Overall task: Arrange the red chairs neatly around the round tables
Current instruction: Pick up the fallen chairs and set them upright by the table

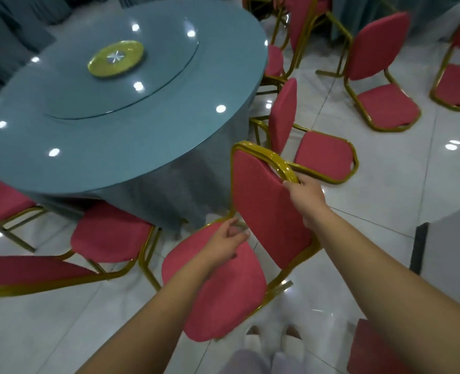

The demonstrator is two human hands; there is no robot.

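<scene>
A red chair point(266, 209) with a gold frame stands in front of me, beside the round blue table point(131, 147). My right hand point(306, 194) grips the gold top rail of its backrest. My left hand point(227, 240) rests at the back edge of the seat cushion where it meets the backrest, fingers curled loosely, and I cannot tell whether it grips. Another red chair point(112, 233) is tucked at the table to the left. A third point(323, 155) stands to the right with its backrest toward the table.
More red chairs stand around: one point(382, 103) at the right, one point(4, 201) at the far left, others at the top. A backrest point(21, 271) lies low at the left edge. A second table's cloth point(401, 12) hangs at top right. White glossy floor tiles; my white shoes point(272, 344) below.
</scene>
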